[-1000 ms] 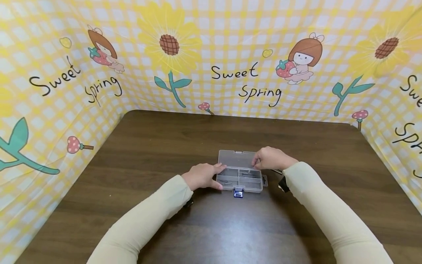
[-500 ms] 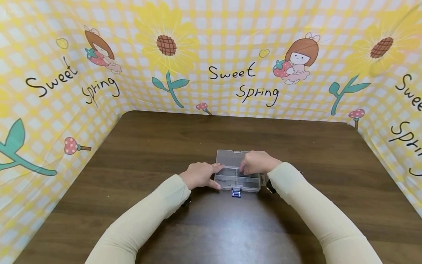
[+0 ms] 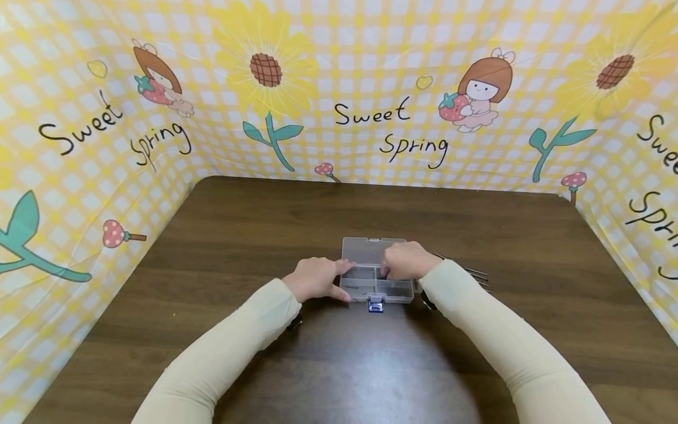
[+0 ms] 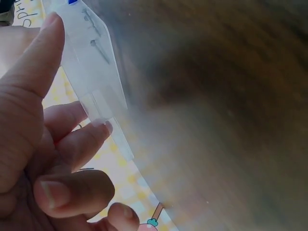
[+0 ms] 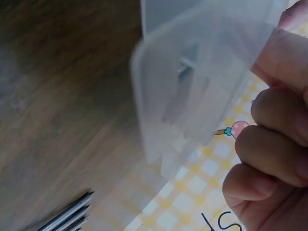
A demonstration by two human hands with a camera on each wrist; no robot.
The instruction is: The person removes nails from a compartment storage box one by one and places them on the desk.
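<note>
A clear plastic compartment box point(image 3: 394, 284) lies on the table with its lid point(image 3: 362, 250) laid back and a blue latch point(image 3: 376, 305) at its front. My left hand point(image 3: 316, 278) holds the box's left end, thumb at the front corner and index finger near the hinge. Small headed nails point(image 4: 99, 51) show through the plastic in the left wrist view. My right hand point(image 3: 409, 259) reaches into the back right compartment with curled fingers point(image 5: 269, 149). Its fingertips are hidden in the head view, and I cannot tell whether they pinch anything.
Several pointed metal nails point(image 5: 67, 216) lie side by side on the brown table point(image 3: 265, 212) right of the box, partly behind the right sleeve point(image 3: 477, 318). A yellow checked cloth point(image 3: 360, 59) surrounds the table's back and sides.
My right hand has moved left and down from beside the lid into the back right compartment. More of the nails on the right now show. My left hand keeps its hold on the box.
</note>
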